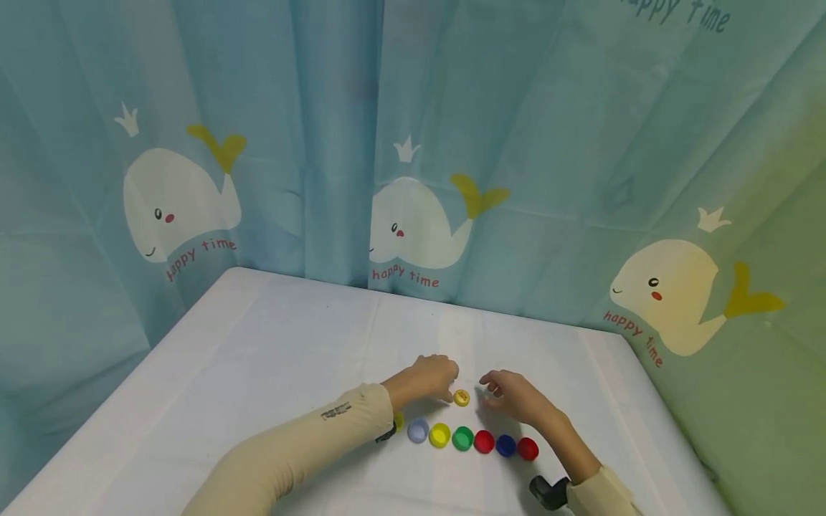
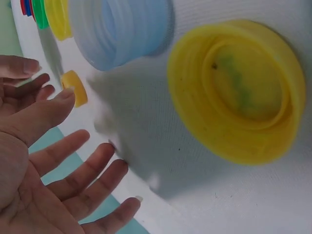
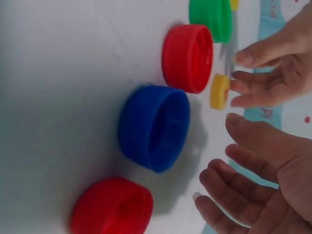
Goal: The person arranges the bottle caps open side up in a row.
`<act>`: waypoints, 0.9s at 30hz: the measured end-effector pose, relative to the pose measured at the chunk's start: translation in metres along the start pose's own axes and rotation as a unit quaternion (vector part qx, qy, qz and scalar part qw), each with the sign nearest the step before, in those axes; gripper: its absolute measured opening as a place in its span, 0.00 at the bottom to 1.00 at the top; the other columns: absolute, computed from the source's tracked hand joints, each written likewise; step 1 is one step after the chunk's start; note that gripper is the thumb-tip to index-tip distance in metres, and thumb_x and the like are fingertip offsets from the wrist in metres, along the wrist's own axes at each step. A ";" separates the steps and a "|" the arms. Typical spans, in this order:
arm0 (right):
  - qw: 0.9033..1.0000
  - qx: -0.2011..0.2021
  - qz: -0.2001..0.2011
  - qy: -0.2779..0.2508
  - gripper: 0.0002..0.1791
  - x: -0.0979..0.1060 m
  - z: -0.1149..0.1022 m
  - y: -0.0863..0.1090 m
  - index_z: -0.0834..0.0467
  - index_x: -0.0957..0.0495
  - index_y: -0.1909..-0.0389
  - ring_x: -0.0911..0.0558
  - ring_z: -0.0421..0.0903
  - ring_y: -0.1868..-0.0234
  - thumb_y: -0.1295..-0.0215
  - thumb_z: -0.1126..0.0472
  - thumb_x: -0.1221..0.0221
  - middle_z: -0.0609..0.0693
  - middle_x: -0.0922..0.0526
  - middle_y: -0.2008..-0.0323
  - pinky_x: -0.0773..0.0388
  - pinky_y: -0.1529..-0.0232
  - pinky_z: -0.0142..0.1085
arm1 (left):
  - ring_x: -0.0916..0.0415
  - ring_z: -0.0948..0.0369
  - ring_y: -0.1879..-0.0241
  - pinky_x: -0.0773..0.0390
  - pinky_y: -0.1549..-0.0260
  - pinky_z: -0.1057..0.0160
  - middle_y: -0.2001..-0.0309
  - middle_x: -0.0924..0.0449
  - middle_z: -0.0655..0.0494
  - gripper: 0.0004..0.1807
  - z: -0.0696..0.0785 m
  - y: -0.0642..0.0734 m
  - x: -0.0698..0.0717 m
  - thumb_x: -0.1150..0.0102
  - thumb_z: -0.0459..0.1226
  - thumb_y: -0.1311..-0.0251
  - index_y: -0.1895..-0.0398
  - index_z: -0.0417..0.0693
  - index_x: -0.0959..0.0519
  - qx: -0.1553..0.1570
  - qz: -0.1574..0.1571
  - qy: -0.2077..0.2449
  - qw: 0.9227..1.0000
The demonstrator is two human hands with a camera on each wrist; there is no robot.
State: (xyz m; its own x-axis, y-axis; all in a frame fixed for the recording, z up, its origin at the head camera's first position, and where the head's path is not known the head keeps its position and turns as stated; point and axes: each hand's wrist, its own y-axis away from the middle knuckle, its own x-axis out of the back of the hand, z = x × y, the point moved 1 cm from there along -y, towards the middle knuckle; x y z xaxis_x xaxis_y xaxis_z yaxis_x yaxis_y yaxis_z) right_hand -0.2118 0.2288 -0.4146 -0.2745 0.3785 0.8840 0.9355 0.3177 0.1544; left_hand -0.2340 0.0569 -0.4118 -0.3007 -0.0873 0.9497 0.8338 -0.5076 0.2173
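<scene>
A small yellow cap (image 1: 461, 398) with printing on top lies on the white table between the two hands. Close to its left side is my left hand (image 1: 429, 376), fingers loosely bent and holding nothing. My right hand (image 1: 513, 395) hovers a little to the right of it, the fingers relaxed and apart. In front of both hands runs a row of bottle caps: a large yellow cap (image 2: 239, 92), a pale blue cap (image 1: 418, 430), another yellow cap (image 1: 440, 435), a green cap (image 1: 462, 438), a red cap (image 1: 484, 441), a dark blue cap (image 1: 506, 446) and a second red cap (image 1: 528, 449).
The white table (image 1: 290, 344) reaches back to a light blue curtain (image 1: 335, 143) printed with whales. A black wrist strap (image 1: 548, 493) sits on the right forearm. The left sleeve (image 1: 310, 437) crosses over the table's front left and partly covers the row's end.
</scene>
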 end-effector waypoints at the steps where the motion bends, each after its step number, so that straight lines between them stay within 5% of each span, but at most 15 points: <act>1: 1.000 0.000 -0.005 -0.001 0.18 -0.001 -0.001 -0.002 0.60 0.21 0.56 0.23 0.44 0.65 0.50 0.67 0.31 0.47 0.21 0.68 0.21 0.60 0.39 | 0.27 0.63 0.65 0.28 0.53 0.54 0.68 0.23 0.61 0.15 0.000 -0.001 0.000 0.30 0.44 0.49 0.59 0.51 0.19 -0.004 0.001 -0.003 1.000; 13: 0.998 0.052 -0.012 0.033 0.18 0.000 -0.001 -0.024 0.59 0.20 0.59 0.27 0.41 0.70 0.52 0.64 0.29 0.45 0.25 0.73 0.23 0.65 0.33 | 0.30 0.61 0.67 0.26 0.58 0.56 0.71 0.27 0.59 0.11 0.002 -0.010 0.004 0.31 0.45 0.49 0.66 0.53 0.19 -0.004 0.027 -0.035 0.999; 27: 0.994 0.107 -0.017 0.016 0.13 -0.017 -0.004 -0.022 0.59 0.19 0.62 0.27 0.41 0.71 0.50 0.65 0.30 0.44 0.25 0.73 0.23 0.66 0.31 | 0.32 0.62 0.70 0.26 0.61 0.57 0.74 0.26 0.61 0.10 0.006 -0.007 -0.011 0.29 0.45 0.50 0.68 0.54 0.17 0.004 0.048 -0.026 0.998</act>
State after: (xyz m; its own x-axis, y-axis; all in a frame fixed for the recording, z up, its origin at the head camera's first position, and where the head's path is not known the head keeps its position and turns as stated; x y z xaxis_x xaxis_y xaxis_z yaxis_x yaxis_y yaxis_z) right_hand -0.2273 0.2115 -0.4309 -0.2950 0.3383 0.8936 0.8559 0.5093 0.0898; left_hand -0.2337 0.0664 -0.4219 -0.1943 -0.0901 0.9768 0.8618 -0.4913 0.1262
